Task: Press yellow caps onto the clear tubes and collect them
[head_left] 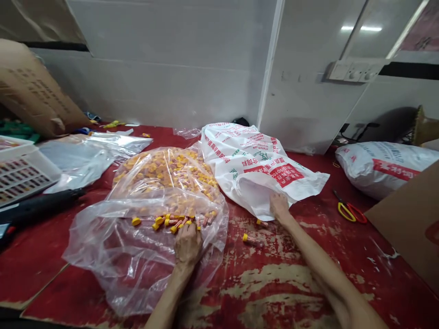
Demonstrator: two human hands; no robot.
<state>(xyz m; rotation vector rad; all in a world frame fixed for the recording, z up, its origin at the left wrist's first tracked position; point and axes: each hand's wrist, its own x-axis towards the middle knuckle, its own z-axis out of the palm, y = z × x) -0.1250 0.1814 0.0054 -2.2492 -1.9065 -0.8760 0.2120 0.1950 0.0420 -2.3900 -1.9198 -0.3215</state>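
A large clear plastic bag [137, 256] lies on the table, its back part full of small tubes with yellow caps [168, 167]. At its mouth my left hand [188, 244] is closed over a few yellow-capped tubes [176, 223]; its fingertips are partly hidden among them. My right hand [279, 205] grips the open edge of a white woven sack [254, 155] with red and green print. What the sack contains is hidden. One loose tube [252, 239] lies on the table between my hands, and another [262, 223] sits by the sack's edge.
Scissors with yellow and red handles [351, 213] lie at the right, near a cardboard box [408, 224] and a filled white sack [380, 164]. On the left are a white basket [24, 169], a black tool [37, 205] and clear plastic sheets [78, 157]. A wall stands behind.
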